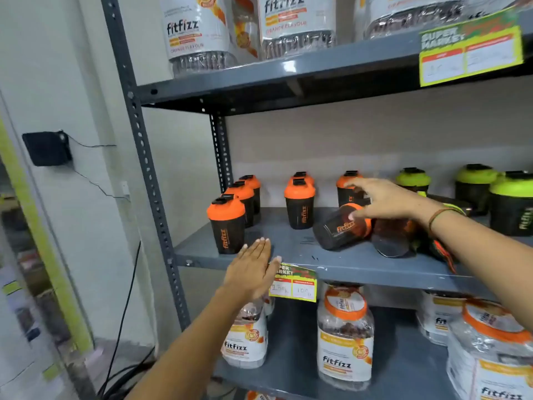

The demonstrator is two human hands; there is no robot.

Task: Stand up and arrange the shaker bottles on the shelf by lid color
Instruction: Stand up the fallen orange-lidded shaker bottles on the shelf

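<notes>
Black shaker bottles stand on the grey middle shelf [288, 256]. Several with orange lids stand upright at the left, the nearest one [226, 223] at the front. Green-lidded bottles [510, 202] stand upright at the right. An orange-lidded bottle [336, 229] lies on its side in the middle, and a second fallen bottle [392, 238] lies beside it. My right hand [383, 199] hovers just above the lying bottle with fingers spread; its thumb touches the lid end. My left hand [251, 269] is flat and open at the shelf's front edge, next to the nearest upright bottle.
Large Fitfizz jars fill the shelf above [196, 33] and the shelf below [344, 336]. A price tag [294, 284] hangs on the shelf's front edge. The perforated upright post [150, 180] bounds the shelf at the left. Cables and a black box [47, 148] are on the wall.
</notes>
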